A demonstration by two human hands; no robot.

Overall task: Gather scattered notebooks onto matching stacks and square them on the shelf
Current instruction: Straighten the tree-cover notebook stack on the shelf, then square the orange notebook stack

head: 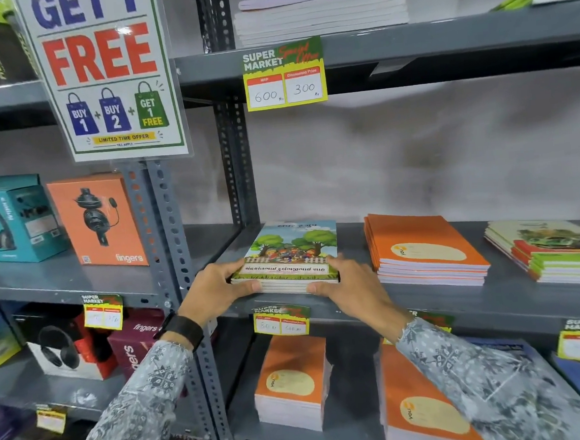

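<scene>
at centre frame, the left hand (217,286) and right hand (346,284) clasp the near corners of the tree-cover notebook stack (289,257), thumbs on the front edge, at the front of the middle shelf (425,305). judged step: squaring. press both sides evenly, then tap the front edge flush with the shelf lip. right of centre, an orange stack (424,248) sits near; at far right, a mixed stack (551,249) looks uneven. the upright post (175,248) crowds the left wrist. price tag (282,320) hangs just below.
</scene>
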